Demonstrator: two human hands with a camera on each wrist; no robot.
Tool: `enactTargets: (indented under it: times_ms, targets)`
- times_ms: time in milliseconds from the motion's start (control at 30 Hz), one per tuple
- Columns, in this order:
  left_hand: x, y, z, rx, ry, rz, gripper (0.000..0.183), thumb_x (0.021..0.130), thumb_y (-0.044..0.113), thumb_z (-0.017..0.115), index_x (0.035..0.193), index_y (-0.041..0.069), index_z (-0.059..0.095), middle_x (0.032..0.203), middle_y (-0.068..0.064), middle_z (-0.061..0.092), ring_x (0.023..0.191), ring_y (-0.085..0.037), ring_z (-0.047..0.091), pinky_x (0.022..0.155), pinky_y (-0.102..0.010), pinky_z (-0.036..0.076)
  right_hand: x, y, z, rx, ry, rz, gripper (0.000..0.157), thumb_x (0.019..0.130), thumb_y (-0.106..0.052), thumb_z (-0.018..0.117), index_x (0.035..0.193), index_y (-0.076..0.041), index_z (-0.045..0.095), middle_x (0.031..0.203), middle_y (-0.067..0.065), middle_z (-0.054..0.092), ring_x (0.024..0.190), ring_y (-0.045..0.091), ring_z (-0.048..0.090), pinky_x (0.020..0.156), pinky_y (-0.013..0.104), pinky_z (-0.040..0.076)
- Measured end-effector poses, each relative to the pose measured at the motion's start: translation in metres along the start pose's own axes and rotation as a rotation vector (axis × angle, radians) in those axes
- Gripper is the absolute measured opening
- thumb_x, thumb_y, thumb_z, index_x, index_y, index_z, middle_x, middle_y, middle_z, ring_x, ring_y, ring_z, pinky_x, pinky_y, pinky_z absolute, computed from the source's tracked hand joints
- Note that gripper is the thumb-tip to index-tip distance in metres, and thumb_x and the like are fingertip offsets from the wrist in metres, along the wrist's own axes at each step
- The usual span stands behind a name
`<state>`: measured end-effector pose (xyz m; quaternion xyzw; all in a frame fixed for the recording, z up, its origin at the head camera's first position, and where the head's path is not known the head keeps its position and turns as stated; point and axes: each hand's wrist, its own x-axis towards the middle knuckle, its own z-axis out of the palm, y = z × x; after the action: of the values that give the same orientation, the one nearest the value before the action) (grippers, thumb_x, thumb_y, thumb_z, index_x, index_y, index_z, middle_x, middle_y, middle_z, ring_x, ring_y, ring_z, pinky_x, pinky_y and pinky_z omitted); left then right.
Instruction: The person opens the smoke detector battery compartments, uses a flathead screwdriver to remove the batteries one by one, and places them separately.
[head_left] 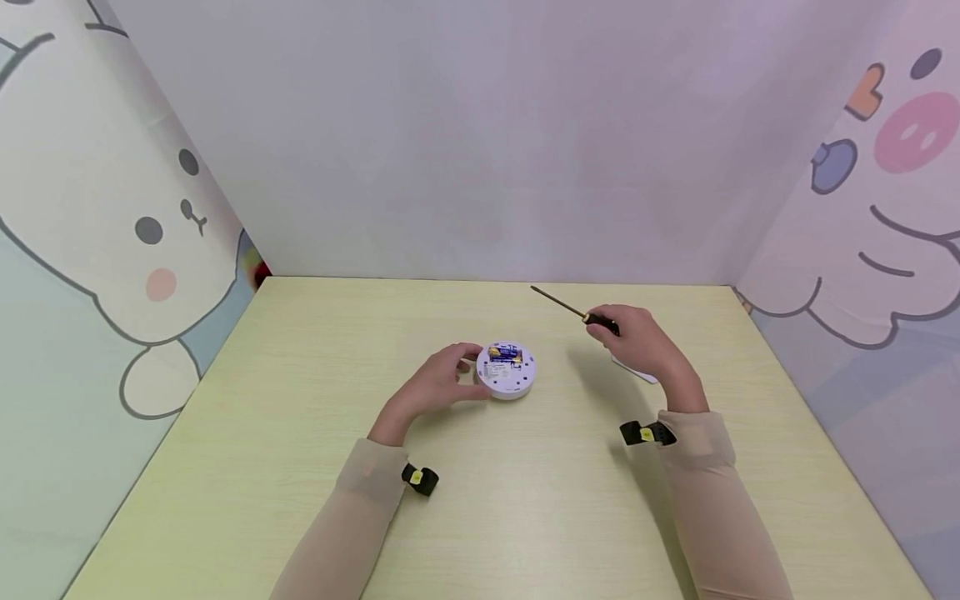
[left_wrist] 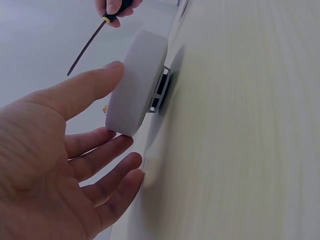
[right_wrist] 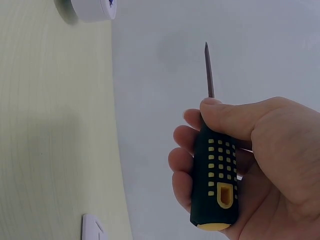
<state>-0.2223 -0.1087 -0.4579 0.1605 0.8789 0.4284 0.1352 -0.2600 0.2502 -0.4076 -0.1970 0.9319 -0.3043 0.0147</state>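
Through the head view, there was the round white device [head_left: 504, 385], sitting around the middle of the desk [head_left: 540, 517], batteries [head_left: 505, 356] facing up! The left grip [head_left: 435, 382] was clamped on its rim, thumb to the near side and fingers to the far side, presumably to steady it while leaving the top face uncovered. Across to the right, the right grip [head_left: 637, 337] was clamped on a screwdriver [head_left: 585, 317], held up off the desk with its tip slanting away to the far left, probably to clear the device. A flat white piece [head_left: 641, 374] lay beneath that arm, partly hidden.

On to the left wrist, and what a close look! The thumb pressed the device's side, two fingertips met its lower edge, and the other fingers sat clear: a light hold, I'd judge. A grey slotted frame [left_wrist: 159, 95] jutted from the underside toward the desk; whether it touched, I couldn't tell.

And the right wrist! Fingers wrapped fully round the dark, yellow-studded handle [right_wrist: 215, 170], thumb laid forward by the shaft, likely for control of the tip. The device stood well apart, up in the corner.
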Motion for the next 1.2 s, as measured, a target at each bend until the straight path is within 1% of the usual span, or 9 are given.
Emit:
enactTargets:
  times_ms: [267, 500, 700, 833, 1033, 1200]
  targets:
    - [0.002, 0.000, 0.004, 0.002, 0.012, -0.017, 0.079, 0.088, 0.032, 0.090, 0.154, 0.013, 0.052, 0.146, -0.005, 0.060, 0.130, -0.026, 0.059, 0.109, -0.045, 0.052, 0.000, 0.000, 0.000, 0.002, 0.003, -0.006, 0.019, 0.112, -0.024, 0.057, 0.119, -0.011, 0.070, 0.098, 0.009, 0.067, 0.079, 0.024, 0.056, 0.076, 0.042, 0.047]
    - [0.003, 0.001, 0.006, -0.004, 0.038, -0.035, 0.076, 0.089, 0.032, 0.089, 0.153, 0.013, 0.053, 0.145, -0.005, 0.061, 0.129, -0.026, 0.059, 0.108, -0.046, 0.052, 0.000, 0.001, 0.000, 0.005, -0.002, -0.002, 0.021, 0.112, -0.026, 0.057, 0.120, -0.012, 0.070, 0.101, 0.011, 0.068, 0.080, 0.023, 0.057, 0.076, 0.042, 0.047]
    - [0.003, 0.000, 0.007, -0.007, 0.041, -0.038, 0.075, 0.090, 0.032, 0.089, 0.153, 0.014, 0.052, 0.145, -0.005, 0.061, 0.129, -0.026, 0.059, 0.109, -0.046, 0.051, 0.000, 0.002, 0.001, -0.003, -0.004, -0.001, 0.021, 0.112, -0.026, 0.057, 0.121, -0.012, 0.071, 0.103, 0.011, 0.069, 0.081, 0.024, 0.058, 0.077, 0.042, 0.048]
    - [0.002, 0.000, 0.005, -0.012, 0.039, -0.039, 0.076, 0.090, 0.033, 0.088, 0.153, 0.013, 0.052, 0.145, -0.005, 0.061, 0.130, -0.026, 0.059, 0.110, -0.046, 0.051, 0.001, -0.001, 0.001, -0.007, -0.007, -0.004, 0.021, 0.112, -0.025, 0.057, 0.121, -0.011, 0.071, 0.104, 0.013, 0.070, 0.081, 0.024, 0.058, 0.077, 0.042, 0.048]
    - [0.001, -0.001, 0.004, -0.010, 0.039, -0.037, 0.075, 0.090, 0.034, 0.088, 0.153, 0.013, 0.052, 0.143, -0.006, 0.062, 0.130, -0.026, 0.059, 0.111, -0.046, 0.050, 0.001, -0.007, 0.000, -0.004, -0.013, -0.013, 0.020, 0.112, -0.025, 0.057, 0.120, -0.012, 0.071, 0.100, 0.007, 0.068, 0.080, 0.024, 0.057, 0.076, 0.042, 0.048]
    - [0.002, -0.001, 0.005, -0.008, 0.030, -0.035, 0.074, 0.091, 0.036, 0.087, 0.153, 0.013, 0.052, 0.143, -0.006, 0.062, 0.130, -0.026, 0.058, 0.111, -0.046, 0.051, -0.002, -0.011, -0.001, 0.003, -0.019, -0.027, 0.018, 0.112, -0.025, 0.057, 0.117, -0.013, 0.070, 0.098, 0.005, 0.067, 0.079, 0.022, 0.056, 0.074, 0.040, 0.047]
